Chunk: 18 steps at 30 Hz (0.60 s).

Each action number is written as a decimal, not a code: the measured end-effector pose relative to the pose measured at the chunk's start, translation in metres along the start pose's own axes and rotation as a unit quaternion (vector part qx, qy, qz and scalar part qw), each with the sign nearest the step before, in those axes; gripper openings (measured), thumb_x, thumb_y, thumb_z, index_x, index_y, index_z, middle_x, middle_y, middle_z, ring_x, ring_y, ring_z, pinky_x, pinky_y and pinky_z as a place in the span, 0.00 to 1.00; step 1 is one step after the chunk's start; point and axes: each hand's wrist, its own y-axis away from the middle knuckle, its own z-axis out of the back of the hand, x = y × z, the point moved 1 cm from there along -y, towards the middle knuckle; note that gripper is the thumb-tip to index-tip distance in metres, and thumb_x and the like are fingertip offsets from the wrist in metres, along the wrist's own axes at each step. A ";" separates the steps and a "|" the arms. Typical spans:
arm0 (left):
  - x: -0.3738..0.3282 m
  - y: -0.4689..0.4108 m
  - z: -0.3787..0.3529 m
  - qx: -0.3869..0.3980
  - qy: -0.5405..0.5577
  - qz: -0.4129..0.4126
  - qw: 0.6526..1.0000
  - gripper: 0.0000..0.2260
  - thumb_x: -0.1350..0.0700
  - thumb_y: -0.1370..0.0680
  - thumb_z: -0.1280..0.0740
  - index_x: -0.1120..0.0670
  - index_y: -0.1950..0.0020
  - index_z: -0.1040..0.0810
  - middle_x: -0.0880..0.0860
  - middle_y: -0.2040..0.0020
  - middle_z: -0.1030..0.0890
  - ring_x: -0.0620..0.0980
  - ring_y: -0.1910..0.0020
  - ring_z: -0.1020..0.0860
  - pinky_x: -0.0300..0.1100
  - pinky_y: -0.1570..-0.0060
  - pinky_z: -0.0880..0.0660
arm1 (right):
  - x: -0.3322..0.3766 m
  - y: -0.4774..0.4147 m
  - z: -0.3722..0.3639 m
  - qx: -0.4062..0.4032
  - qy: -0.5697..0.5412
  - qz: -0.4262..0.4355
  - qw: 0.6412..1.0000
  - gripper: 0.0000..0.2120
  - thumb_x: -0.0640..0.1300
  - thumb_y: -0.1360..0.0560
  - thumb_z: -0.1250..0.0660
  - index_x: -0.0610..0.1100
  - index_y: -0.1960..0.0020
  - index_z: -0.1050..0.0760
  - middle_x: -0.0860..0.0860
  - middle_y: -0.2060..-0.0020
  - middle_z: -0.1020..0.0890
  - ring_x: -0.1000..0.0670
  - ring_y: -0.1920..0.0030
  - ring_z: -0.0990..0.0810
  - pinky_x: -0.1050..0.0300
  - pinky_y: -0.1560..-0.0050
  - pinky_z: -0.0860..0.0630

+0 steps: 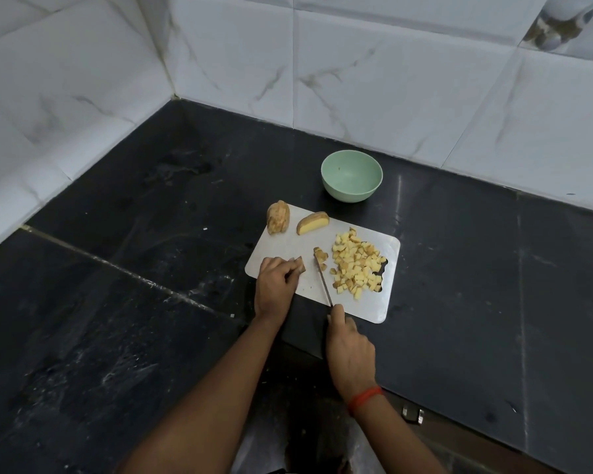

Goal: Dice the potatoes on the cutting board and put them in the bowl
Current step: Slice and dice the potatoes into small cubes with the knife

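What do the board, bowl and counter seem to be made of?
Board: thin white plastic, probably; matte, with rounded corners and a cut-out grip. Bowl: pale green, matte, no glaze shine, so likely plastic or melamine. Counter: dark polished stone, by its faint sheen, streaks and straight seams.

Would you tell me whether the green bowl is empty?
Empty: the bowl shows bare green inside; potato cubes lie on the cutting board.

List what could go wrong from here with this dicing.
1. The left hand pinches a small potato piece close to the knife; a slip could nick its fingers.
2. The diced pile crowds the right edge of the cutting board, so cubes may spill onto the counter before reaching the bowl.
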 end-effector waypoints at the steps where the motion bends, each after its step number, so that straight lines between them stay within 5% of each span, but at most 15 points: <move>1: -0.001 0.001 0.001 -0.001 0.006 0.001 1.000 0.11 0.55 0.22 0.26 0.57 0.42 0.15 0.50 0.56 0.17 0.47 0.50 0.25 0.37 0.51 0.27 | 0.002 -0.002 0.000 -0.007 -0.023 0.003 1.000 0.04 0.45 0.16 0.44 0.49 0.47 0.40 0.50 0.60 0.22 0.44 0.70 0.22 0.54 0.73 0.34; 5: 0.000 0.003 0.003 -0.009 0.020 0.010 1.000 0.12 0.54 0.23 0.25 0.57 0.42 0.14 0.50 0.52 0.15 0.47 0.49 0.22 0.37 0.48 0.26 | 0.003 -0.004 -0.002 -0.057 -0.074 0.038 0.995 0.08 0.48 0.16 0.41 0.48 0.50 0.40 0.49 0.65 0.23 0.44 0.75 0.25 0.56 0.77 0.37; 18: 0.000 0.002 0.003 0.025 0.006 -0.006 1.000 0.10 0.53 0.21 0.28 0.57 0.44 0.14 0.48 0.57 0.17 0.47 0.50 0.27 0.38 0.53 0.26 | 0.002 -0.012 -0.002 -0.025 -0.091 0.061 0.994 0.07 0.51 0.15 0.46 0.49 0.50 0.41 0.48 0.64 0.20 0.38 0.68 0.21 0.52 0.71 0.32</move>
